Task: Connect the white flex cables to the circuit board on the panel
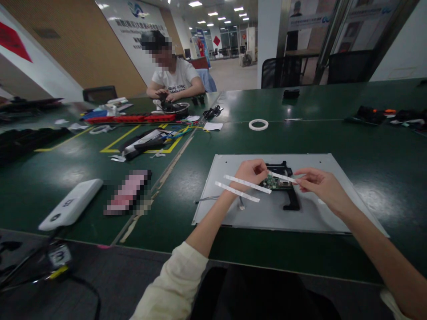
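A short strip of white tape [282, 177] is stretched between my hands. My left hand [251, 172] pinches its left end, and the fingers of my right hand [315, 181] close on the other end. Two more white strips [237, 192] lie across my left wrist, their ends sticking out past it. Beneath the hands is a flat grey panel [320, 218] with a green circuit board [274, 182] and a black bracket [293, 202] on it. My left hand partly covers the board. A thin grey cable [208, 198] runs over the panel's left side.
A tape roll [258, 125] lies beyond the panel on the green table [187, 191]. To the left are a white power bank-like block [71, 204], a blurred-out phone-like thing [128, 192] and a black device with wires [147, 143]. Across the table sits another person [176, 75], hands on dark parts.
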Action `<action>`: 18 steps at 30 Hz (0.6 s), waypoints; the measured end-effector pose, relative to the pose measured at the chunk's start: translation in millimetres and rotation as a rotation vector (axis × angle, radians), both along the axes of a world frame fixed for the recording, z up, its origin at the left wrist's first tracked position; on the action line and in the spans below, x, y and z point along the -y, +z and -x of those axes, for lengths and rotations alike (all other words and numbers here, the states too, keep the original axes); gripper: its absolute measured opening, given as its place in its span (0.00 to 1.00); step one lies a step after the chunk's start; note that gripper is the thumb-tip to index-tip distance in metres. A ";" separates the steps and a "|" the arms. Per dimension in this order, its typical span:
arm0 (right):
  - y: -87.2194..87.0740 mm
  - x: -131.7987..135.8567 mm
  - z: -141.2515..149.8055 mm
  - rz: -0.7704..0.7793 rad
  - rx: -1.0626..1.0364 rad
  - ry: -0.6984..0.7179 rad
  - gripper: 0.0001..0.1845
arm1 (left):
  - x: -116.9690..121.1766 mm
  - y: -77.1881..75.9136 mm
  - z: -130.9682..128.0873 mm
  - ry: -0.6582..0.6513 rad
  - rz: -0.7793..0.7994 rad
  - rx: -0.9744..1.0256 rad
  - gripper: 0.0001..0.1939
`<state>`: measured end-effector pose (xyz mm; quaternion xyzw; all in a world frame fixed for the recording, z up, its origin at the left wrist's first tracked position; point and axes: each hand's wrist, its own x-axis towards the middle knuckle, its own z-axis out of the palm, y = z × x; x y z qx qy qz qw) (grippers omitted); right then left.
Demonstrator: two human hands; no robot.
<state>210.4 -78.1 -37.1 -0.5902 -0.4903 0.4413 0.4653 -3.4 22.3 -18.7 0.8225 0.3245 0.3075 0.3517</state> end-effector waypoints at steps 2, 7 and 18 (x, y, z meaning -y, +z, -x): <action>0.4 0.5 -5.7 0.015 0.033 -0.009 0.18 | 9.0 3.6 -3.9 -0.021 -0.068 -0.085 0.05; -0.3 2.2 -21.5 0.035 0.198 0.005 0.17 | 28.3 5.1 -15.2 -0.109 -0.210 -0.220 0.06; 0.1 6.0 -22.4 0.020 0.387 0.102 0.16 | 23.6 4.1 -15.2 -0.131 -0.122 -0.268 0.07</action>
